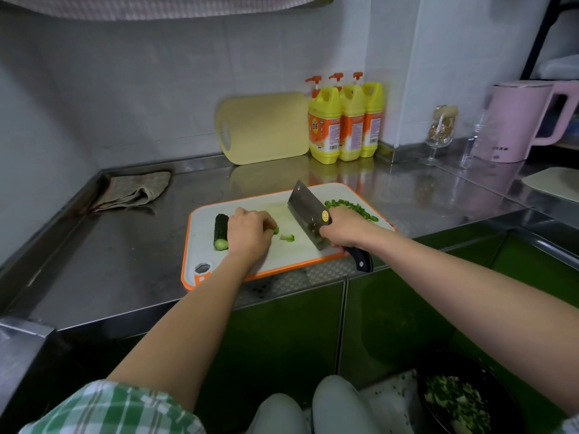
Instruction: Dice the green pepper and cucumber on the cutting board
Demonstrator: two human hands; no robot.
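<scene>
A white cutting board (291, 245) with an orange rim lies on the steel counter. On its left side lies a dark green cucumber piece (221, 231). My left hand (249, 231) sits just right of it, fingers curled down over a cucumber strip whose cut end (275, 230) peeks out. A small cut cucumber bit (287, 237) lies beside that. My right hand (344, 228) grips the black handle of a cleaver (308, 211), its blade raised and tilted over the board. A pile of diced green pepper (352, 206) lies at the board's far right corner.
A yellow board (263, 128) leans on the wall beside three yellow detergent bottles (344, 120). A folded cloth (134, 191) lies at left. A glass (440, 133) and a pink kettle (520, 120) stand at right. A dark bowl of chopped greens (454, 402) sits low at right.
</scene>
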